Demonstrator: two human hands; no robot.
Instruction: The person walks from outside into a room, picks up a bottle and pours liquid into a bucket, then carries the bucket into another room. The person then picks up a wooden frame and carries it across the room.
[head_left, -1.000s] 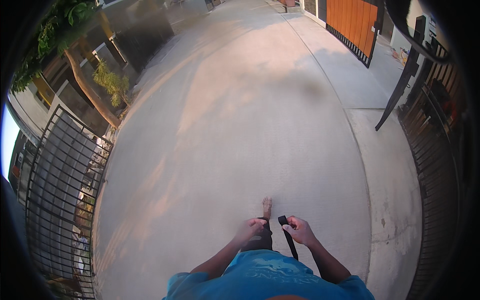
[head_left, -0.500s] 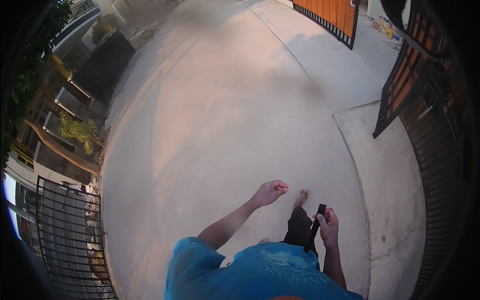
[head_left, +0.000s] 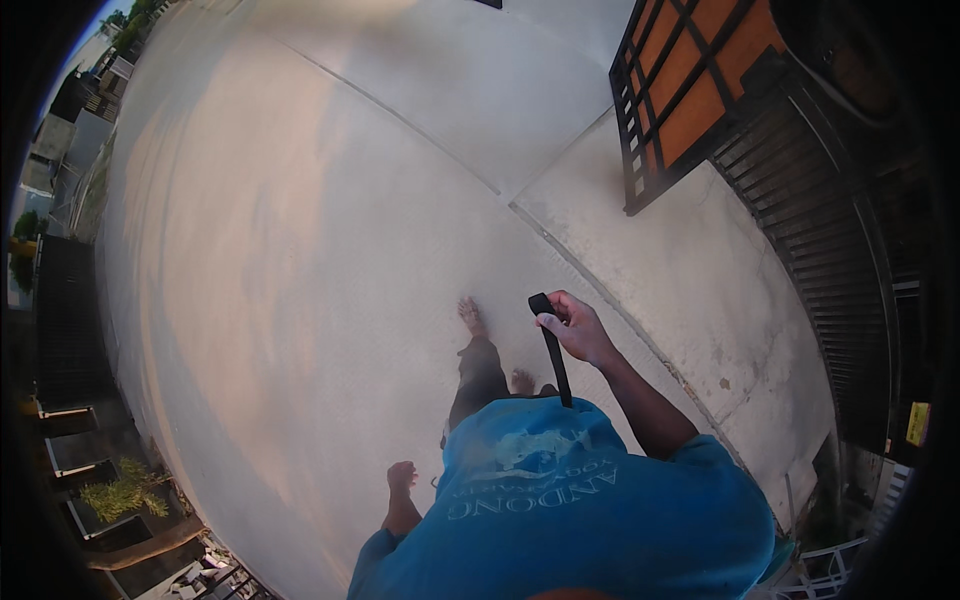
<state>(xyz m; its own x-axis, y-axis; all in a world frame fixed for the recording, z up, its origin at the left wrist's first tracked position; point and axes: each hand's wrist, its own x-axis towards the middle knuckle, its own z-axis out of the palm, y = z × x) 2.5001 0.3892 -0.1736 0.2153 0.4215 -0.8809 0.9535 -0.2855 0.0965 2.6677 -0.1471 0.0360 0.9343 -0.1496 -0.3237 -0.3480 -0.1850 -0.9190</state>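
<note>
My right hand (head_left: 574, 325) is raised in front of my body with thumb and fingers closed on a black strap (head_left: 556, 362). The strap runs down from the hand to the hem of my blue shirt (head_left: 600, 490), and its top end folds over above the thumb. Where its lower end goes is hidden by the shirt. Low at my left side hangs my left hand (head_left: 402, 475), its fingers curled in with nothing seen in them. Beneath me show dark trousers (head_left: 478, 375) and a bare foot (head_left: 470, 315).
Pale concrete paving (head_left: 250, 280) stretches ahead, crossed by joint lines. An orange gate panel with a black frame (head_left: 690, 90) stands at the upper right, beside a dark ribbed fence (head_left: 830, 220). Along the left edge are dark walls and a leafy plant (head_left: 125, 490).
My view has turned to the right, and the gate panel looks nearer. My left hand has dropped from in front of me to my side. The right hand still grips the strap.
</note>
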